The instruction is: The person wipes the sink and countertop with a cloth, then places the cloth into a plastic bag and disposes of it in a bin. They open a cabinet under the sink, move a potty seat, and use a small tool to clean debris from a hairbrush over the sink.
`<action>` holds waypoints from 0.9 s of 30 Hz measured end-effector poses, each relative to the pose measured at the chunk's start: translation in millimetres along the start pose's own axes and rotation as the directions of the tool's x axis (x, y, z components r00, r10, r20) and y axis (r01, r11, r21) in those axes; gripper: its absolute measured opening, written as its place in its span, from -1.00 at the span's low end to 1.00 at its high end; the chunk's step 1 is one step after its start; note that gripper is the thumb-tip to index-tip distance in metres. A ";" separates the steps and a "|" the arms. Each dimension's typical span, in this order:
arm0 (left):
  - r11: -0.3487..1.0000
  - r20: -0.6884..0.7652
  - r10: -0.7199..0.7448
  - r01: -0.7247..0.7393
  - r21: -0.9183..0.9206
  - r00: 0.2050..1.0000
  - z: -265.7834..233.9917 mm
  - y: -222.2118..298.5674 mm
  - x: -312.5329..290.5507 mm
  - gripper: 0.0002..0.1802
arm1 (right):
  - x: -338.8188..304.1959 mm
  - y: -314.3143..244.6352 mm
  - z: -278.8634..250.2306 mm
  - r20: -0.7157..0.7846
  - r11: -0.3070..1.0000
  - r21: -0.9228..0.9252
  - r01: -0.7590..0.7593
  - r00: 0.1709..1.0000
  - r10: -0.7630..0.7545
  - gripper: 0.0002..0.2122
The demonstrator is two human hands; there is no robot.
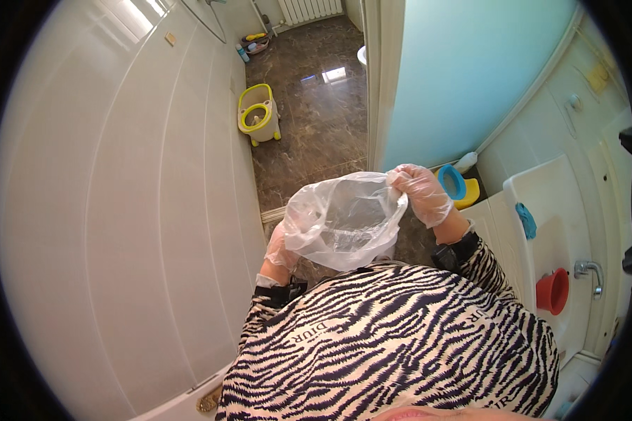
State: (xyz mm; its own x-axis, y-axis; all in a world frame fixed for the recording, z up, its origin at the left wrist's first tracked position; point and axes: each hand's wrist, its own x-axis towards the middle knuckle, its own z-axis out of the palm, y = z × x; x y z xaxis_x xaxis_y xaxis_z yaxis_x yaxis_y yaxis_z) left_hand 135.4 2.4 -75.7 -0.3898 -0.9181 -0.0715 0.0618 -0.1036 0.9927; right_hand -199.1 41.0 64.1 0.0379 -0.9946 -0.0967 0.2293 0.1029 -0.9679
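Both hands wore thin clear gloves when I looked down. My left hand (282,247) sat low at the near side of a clear plastic bag (344,217), fingers closed on its rim, though the film hid most of them. My right hand (420,193) was higher and to the right, pinching the far edge of the rim between curled fingers. Between the two grips the bag hung with its mouth pulled wide, held in the air in front of my chest, above the dark marbled floor (309,112). I could see a black wrist strap (456,251) on my right forearm, and my striped black-and-white sleeves below.

To my right stood a white washbasin (541,210) with a chrome tap (588,268), a red cup (553,290) and a blue cloth (527,220) on it. Just past my right hand, on the floor by the light blue door (463,77), lay a blue and yellow potty seat (458,185) and a white bottle (465,162).

To my left ran a white panelled wall (133,196). Farther off, beside that wall, stood a yellow and beige child's potty (258,114). At the far end I made out a white radiator (309,10) and a small basket of bottles (254,43), too small to tell apart.
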 end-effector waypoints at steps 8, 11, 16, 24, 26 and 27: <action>0.760 0.148 0.140 -0.202 0.618 0.979 -30.7 -24.9 -4.1 -0.67 | 9.9 32.1 -1.5 -0.012 0.998 -0.009 0.066 0.998 -0.066 -0.81; 0.813 0.133 0.122 -0.176 0.554 0.984 -35.2 -23.2 -6.5 -0.60 | 7.9 43.0 -8.0 -0.010 0.997 0.034 0.073 0.997 -0.073 -0.83; 0.924 0.055 -0.204 0.211 -0.318 0.977 -34.5 -10.3 -6.0 -0.59 | 13.6 56.4 -2.4 -0.131 0.993 0.120 0.000 0.991 0.016 -0.85; 0.851 -0.075 -0.311 0.242 -0.466 0.948 -38.8 8.7 7.0 -0.62 | 12.3 54.9 1.2 -0.128 0.963 0.263 0.055 0.992 -0.022 -0.85; 0.907 -0.020 -0.260 0.237 -0.349 0.965 -50.8 0.0 11.7 -0.62 | 12.9 57.2 0.9 -0.111 0.951 0.302 0.068 0.993 -0.036 -0.86; 0.962 0.021 -0.199 0.199 -0.189 0.980 -58.3 -0.5 17.5 -0.62 | 14.7 57.3 0.9 -0.154 0.952 0.294 0.084 0.987 -0.040 -0.85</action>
State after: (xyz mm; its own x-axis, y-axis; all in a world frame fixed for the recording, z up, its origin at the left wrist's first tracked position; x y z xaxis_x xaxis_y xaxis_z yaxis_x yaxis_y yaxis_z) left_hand 182.2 -35.9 -83.1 -0.4135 -0.8710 -0.2652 0.1556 -0.3546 0.9220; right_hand -184.6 32.3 7.4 -0.1218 -0.9882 -0.0926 0.5077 0.0182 -0.8614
